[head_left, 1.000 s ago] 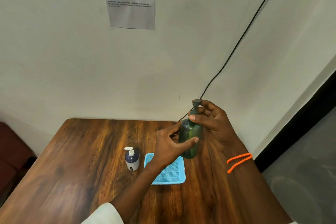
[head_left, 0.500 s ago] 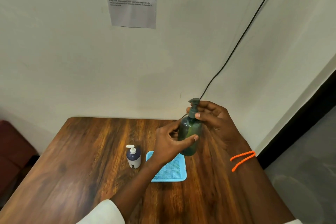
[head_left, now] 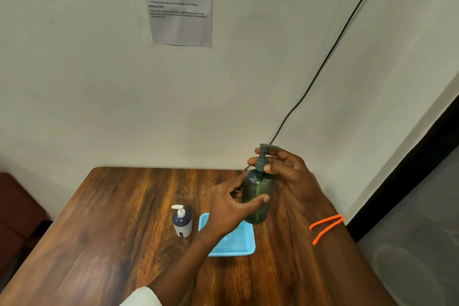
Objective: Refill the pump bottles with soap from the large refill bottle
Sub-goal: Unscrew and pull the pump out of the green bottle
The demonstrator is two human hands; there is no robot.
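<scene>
A dark green pump bottle (head_left: 257, 194) is held upright in the air above the wooden table (head_left: 111, 231). My left hand (head_left: 228, 208) grips its body, thumb across the front. My right hand (head_left: 285, 174) pinches the grey pump collar at the neck, its fingers curled round behind the pump head. A small dark blue pump bottle (head_left: 182, 222) with a white pump stands on the table, to the left of a light blue tray (head_left: 242, 243). No large refill bottle is in view.
A printed instruction sheet (head_left: 180, 0) hangs on the wall behind the table. A black cable (head_left: 323, 64) runs down the wall to the table's back right corner. My right wrist carries an orange band (head_left: 325, 227). Grey floor lies to the right.
The green bottle stays in both hands at about the same spot. The pump head has turned, and my right fingers have shifted on the collar.
</scene>
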